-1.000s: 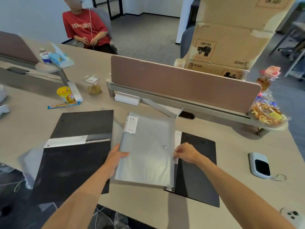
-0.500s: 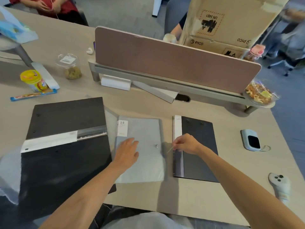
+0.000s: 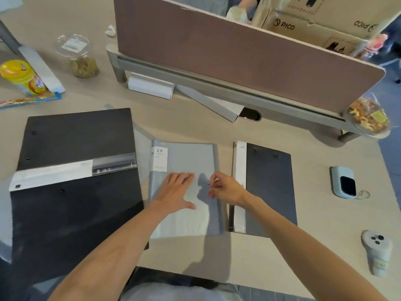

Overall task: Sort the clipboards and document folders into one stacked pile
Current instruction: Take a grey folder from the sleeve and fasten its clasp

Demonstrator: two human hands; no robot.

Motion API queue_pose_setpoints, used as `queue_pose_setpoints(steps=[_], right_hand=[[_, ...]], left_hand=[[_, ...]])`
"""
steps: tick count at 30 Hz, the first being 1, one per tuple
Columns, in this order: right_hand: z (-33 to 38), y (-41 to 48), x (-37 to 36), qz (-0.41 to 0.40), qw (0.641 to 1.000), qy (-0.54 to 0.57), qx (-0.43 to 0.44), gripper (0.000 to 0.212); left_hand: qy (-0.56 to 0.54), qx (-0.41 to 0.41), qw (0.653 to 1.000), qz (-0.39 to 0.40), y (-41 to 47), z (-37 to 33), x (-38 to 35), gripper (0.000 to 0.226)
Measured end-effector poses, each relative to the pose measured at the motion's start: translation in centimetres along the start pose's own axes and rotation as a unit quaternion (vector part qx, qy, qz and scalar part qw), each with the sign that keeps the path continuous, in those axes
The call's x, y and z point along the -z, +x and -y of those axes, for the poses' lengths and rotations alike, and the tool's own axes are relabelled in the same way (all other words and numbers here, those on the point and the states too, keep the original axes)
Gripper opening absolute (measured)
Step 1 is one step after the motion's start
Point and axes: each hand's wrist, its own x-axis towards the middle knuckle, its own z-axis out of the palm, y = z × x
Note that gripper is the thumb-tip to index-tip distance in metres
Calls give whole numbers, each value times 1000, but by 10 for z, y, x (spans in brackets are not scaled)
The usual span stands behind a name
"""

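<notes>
A translucent grey document folder (image 3: 184,161) labelled "20" lies flat in the middle of the desk. My left hand (image 3: 176,191) rests flat on it, fingers spread. My right hand (image 3: 225,189) pinches at the folder's snap closure near its right edge. A large open black folder (image 3: 71,177) with a white and silver spine strip lies to the left. A black clipboard (image 3: 268,187) with a white strip along its left side lies to the right, apart from the grey folder.
A brown desk divider (image 3: 238,59) on a grey rail crosses the back. A jar (image 3: 80,56), yellow cup (image 3: 20,78) and snack packet stand at back left. A snack bowl (image 3: 366,118), a small grey device (image 3: 344,181) and a controller (image 3: 377,250) lie on the right.
The grey folder was held tilted over the clipboard a second ago; it now lies flat between the two black items. My left hand moved onto its cover and my right hand onto its closure.
</notes>
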Motion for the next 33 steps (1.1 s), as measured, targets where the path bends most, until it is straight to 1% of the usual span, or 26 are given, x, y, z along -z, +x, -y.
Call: queue_pose_setpoints(steps=[4, 7, 10, 12, 13, 14, 16, 20, 22, 24, 28, 30, 33], right_hand=[[5, 35, -7, 53, 989, -124, 61, 21], [11, 56, -7, 87, 977, -177, 85, 26], [15, 77, 1, 61, 984, -153, 70, 26], [15, 87, 9, 41, 995, -83, 36, 19], [13, 90, 13, 32, 997, -66, 22, 17], [10, 92, 18, 21, 997, -70, 20, 16], [3, 89, 29, 7, 993, -118, 27, 13], [-19, 69, 42, -1, 969, -241, 61, 10], [-26, 55, 42, 14, 956, -282, 79, 12], [-28, 44, 40, 34, 939, -322, 115, 17], [-25, 31, 32, 46, 910, -382, 154, 18], [-24, 27, 22, 53, 904, -388, 173, 15], [-22, 29, 8, 39, 891, -409, 192, 15]], left_hand=[[-22, 31, 999, 14, 7, 6, -4, 123], [-23, 40, 999, 27, 9, 11, -9, 128], [-32, 41, 998, 30, 10, 11, -7, 127], [-40, 45, 998, 32, 10, 10, -6, 127], [-42, 48, 997, 34, 9, 10, -6, 127], [-40, 50, 997, 34, 9, 10, -6, 127], [-34, 48, 998, 35, 9, 11, -6, 127], [-31, 47, 998, 42, 9, 11, -6, 122], [-32, 49, 997, 51, 9, 11, -5, 121], [-37, 54, 996, 57, 10, 11, -5, 120], [-33, 53, 996, 65, 10, 10, -3, 119], [-31, 53, 996, 66, 10, 10, -3, 119], [-27, 50, 996, 66, 10, 10, -3, 119]])
